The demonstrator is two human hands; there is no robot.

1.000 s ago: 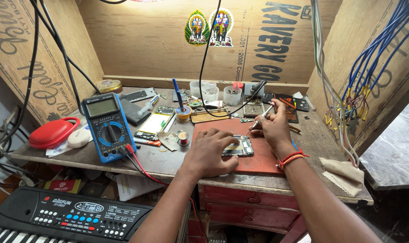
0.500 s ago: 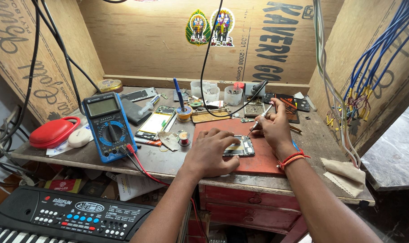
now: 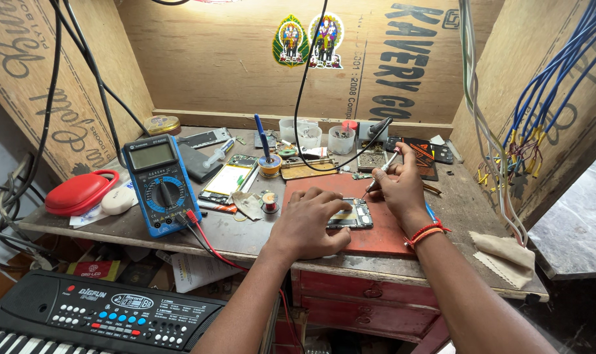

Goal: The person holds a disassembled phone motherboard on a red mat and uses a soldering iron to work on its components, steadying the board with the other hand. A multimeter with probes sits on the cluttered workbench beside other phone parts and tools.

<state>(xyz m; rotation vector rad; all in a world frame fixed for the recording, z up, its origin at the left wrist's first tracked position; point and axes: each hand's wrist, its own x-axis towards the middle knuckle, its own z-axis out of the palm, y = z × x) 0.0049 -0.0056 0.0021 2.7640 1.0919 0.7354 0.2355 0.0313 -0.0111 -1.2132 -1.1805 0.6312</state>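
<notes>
Left hand (image 3: 309,223) lies flat, fingers spread and pressed onto the opened phone (image 3: 352,214), pinning it against the red work mat (image 3: 383,237) so the small glossy slab cannot slide on that smooth surface. Right hand (image 3: 397,189) pinches a slim metal tool (image 3: 380,173) like a pen, thumb and fingers closed round the shaft, its tip angled down to the phone's upper edge; the heel of the hand rests on the mat, which looks like bracing for fine control. The phone sits mid-mat, near the bench's front edge, between both hands. To the left, a blue-cased multimeter (image 3: 158,182) leans with red and black leads trailing, beside a rounded red case (image 3: 80,192). A worn beige cloth (image 3: 506,254) sits crumpled at the right corner of the scuffed wooden bench (image 3: 239,231), and a black keyboard (image 3: 95,316) waits below.
</notes>
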